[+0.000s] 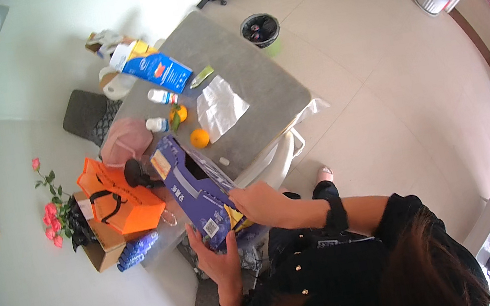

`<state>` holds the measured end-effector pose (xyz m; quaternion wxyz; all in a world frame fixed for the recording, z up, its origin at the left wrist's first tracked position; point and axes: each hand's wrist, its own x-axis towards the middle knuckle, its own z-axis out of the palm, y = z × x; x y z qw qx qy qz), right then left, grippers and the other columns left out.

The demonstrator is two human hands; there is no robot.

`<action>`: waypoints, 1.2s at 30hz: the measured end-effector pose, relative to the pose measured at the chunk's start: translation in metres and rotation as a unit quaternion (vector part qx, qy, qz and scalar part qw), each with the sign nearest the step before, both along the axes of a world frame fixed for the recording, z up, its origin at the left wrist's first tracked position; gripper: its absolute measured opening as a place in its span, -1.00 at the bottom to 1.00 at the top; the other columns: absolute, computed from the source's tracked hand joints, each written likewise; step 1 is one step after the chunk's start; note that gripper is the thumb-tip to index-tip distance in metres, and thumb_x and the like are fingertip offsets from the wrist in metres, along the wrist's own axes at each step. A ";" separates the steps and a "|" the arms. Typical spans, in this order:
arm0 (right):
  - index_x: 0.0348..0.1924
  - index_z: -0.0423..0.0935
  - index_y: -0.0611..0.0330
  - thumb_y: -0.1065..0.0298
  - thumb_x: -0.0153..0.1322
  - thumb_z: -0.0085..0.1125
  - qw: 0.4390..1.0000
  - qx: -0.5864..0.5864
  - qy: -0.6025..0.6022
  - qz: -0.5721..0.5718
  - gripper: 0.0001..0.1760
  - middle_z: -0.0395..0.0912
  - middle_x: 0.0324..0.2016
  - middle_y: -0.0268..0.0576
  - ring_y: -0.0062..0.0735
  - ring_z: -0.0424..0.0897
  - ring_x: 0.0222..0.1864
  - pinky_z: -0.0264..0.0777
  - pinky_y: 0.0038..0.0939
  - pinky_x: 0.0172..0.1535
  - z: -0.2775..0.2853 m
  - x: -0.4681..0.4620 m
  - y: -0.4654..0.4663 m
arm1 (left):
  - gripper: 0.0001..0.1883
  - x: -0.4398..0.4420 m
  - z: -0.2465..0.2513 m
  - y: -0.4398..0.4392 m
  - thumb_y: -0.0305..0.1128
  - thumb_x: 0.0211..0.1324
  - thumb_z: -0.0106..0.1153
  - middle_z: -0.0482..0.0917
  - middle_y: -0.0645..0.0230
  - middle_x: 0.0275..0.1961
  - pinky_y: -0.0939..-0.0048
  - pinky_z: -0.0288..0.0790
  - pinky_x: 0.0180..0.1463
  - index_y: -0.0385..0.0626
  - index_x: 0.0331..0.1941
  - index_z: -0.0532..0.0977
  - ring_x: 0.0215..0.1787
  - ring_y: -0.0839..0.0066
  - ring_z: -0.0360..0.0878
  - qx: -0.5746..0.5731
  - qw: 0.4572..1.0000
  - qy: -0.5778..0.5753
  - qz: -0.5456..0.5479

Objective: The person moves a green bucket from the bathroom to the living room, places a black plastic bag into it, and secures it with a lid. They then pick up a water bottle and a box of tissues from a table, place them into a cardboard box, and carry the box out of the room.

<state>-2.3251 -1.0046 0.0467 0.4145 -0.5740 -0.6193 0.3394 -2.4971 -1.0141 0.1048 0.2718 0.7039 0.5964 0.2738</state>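
Note:
A purple cardboard box with printed writing and a torn-looking perforated opening stands tilted at the near end of the table. My left hand cups its near lower end, fingers on one side and thumb on the other. On the box's upper right edge, my right hand is closed; what its fingertips pinch is hidden. Something yellow shows in the box's near side below that fist. Just beyond the box lie an orange and a small white object.
The grey table also holds a clear plastic sheet, a green tube, white bottles, a blue carton and a leafy orange. Left are an orange paper bag and blue-capped bottles. A white chair adjoins the right edge.

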 end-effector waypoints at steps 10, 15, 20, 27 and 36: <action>-0.38 0.41 0.23 0.38 0.42 0.04 0.948 0.032 -0.080 -0.307 -0.88 0.52 -0.58 0.00 0.02 0.56 -0.55 0.45 -0.17 -0.50 0.063 0.195 -0.082 | -0.15 0.198 0.047 0.042 -0.12 -0.13 0.48 0.53 -0.04 0.10 0.32 0.52 -0.05 -0.31 0.21 0.30 0.01 0.12 0.60 0.126 0.913 0.098 -0.375; -0.26 0.53 0.19 0.44 0.36 0.14 0.888 0.029 -0.231 -0.397 -0.90 0.53 -0.56 -0.15 -0.21 0.56 -0.56 0.38 -0.26 -0.41 0.049 0.317 -0.126 | -0.13 0.357 0.013 0.053 -0.13 -0.13 0.46 0.59 0.04 -0.05 0.31 0.52 -0.15 -0.28 0.24 0.28 -0.17 0.20 0.64 0.172 0.827 0.059 -0.533; -0.20 0.46 0.26 0.40 0.32 0.08 0.894 -0.097 -0.218 -0.379 -0.79 0.56 -0.52 -0.10 -0.13 0.61 -0.49 0.49 -0.14 -0.42 0.021 0.481 -0.160 | -0.24 0.538 -0.020 0.034 -0.19 0.04 0.30 0.55 -0.06 -0.01 0.19 0.49 -0.10 -0.32 0.27 0.22 -0.06 0.01 0.58 0.100 0.789 0.064 -0.603; -0.26 0.43 0.40 0.44 0.30 0.01 0.888 -0.106 -0.228 -0.385 -0.79 0.57 -0.53 0.10 0.06 0.63 -0.47 0.53 -0.15 -0.39 0.018 0.843 -0.144 | -0.31 0.899 -0.100 0.067 -0.26 0.14 0.18 0.52 -0.08 0.06 0.19 0.43 0.11 -0.29 0.29 0.18 0.08 -0.04 0.53 0.033 0.862 -0.057 -0.503; -0.31 0.44 0.20 0.38 0.32 0.03 0.901 -0.110 -0.200 -0.368 -0.88 0.52 -0.57 -0.04 -0.03 0.61 -0.51 0.50 -0.16 -0.45 0.029 1.059 -0.046 | -0.56 1.067 -0.081 0.129 -0.09 0.41 -0.15 0.63 0.16 -0.47 0.48 0.51 -0.50 -0.34 -0.16 0.45 -0.56 0.44 0.64 -0.408 0.831 -0.064 -0.374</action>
